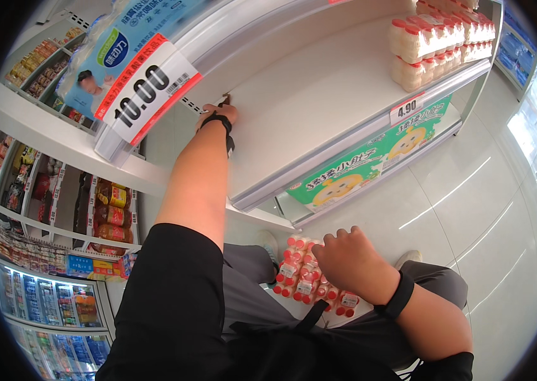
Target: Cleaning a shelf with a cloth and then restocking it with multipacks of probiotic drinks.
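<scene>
My left hand (218, 114) reaches deep onto the white store shelf (297, 114) near its left end, fingers curled beside a small dark object (225, 99); whether it grips that object cannot be told. My right hand (344, 257) hangs loosely curled above the floor, its palm side hidden. Below it, between my feet, packs of small bottles with red caps (304, 274) stand on the tiles. More shrink-wrapped packs of red-capped bottles (430, 43) are stacked at the shelf's right end.
A price tag (149, 88) and a blue drink pack (106, 62) sit at the upper shelf's edge. Green cartons (344, 176) stand on the level below. Snack and bottle shelves (113, 214) and glass-door coolers (51, 297) line the left.
</scene>
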The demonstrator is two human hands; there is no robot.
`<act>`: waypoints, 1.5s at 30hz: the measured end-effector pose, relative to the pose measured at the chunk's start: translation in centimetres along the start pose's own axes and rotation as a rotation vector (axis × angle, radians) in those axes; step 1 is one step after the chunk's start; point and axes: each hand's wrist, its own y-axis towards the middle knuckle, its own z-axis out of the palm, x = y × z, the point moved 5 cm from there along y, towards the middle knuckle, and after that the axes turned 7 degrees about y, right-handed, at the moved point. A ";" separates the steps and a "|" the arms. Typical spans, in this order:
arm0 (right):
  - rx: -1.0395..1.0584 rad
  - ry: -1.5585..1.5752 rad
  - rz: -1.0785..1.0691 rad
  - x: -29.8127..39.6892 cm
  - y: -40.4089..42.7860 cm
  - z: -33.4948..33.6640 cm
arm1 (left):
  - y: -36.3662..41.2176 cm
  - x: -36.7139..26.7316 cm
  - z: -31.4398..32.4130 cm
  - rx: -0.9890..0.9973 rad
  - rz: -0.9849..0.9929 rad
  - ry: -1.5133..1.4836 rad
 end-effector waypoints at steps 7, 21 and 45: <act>0.041 0.008 0.041 -0.8 0.2 -0.6 | 0.1 -0.4 -1.3 -0.036 0.011 -0.194; 0.036 0.040 0.096 -1.4 -0.7 -1.2 | 12.0 2.5 1.3 0.154 0.587 0.867; 0.073 0.021 0.085 0.6 -1.9 0.3 | -21.3 -16.1 -2.5 -0.146 1.209 0.147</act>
